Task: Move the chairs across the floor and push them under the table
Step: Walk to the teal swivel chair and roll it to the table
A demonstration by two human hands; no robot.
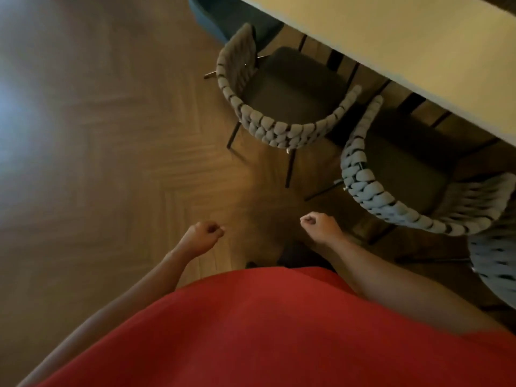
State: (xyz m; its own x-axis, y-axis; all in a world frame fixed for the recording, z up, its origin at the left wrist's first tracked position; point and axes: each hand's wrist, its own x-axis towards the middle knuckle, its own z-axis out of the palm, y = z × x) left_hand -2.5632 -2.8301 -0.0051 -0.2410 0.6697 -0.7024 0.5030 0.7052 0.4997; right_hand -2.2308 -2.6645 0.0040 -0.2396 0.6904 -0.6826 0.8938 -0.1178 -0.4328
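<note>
Hands first, from my left: the left hand is curled into a loose fist and holds nothing. It hangs over bare floor, the farther of the two from the table.

Next across is the first chair. Its woven back curves toward me, and the front of its seat lies at the table's long edge or just under it; I cannot tell which.

The right hand is fisted the same way and is also empty. It sits on the near side of the table, short of both chair backs and touching neither.

The second chair stands just beside the first, along the same edge. It is turned a little askew, and much of its seat lies out from under the table.

A third chair shows only partly at the right border, farthest out from the table.

I judge that the next move turns on this: the table's edge runs diagonally from upper left to lower right, and the chairs line up along it. Any push therefore has to go up and to the right, square to that edge. The right hand is nearest the second chair's back rail, which I would take first.
</note>
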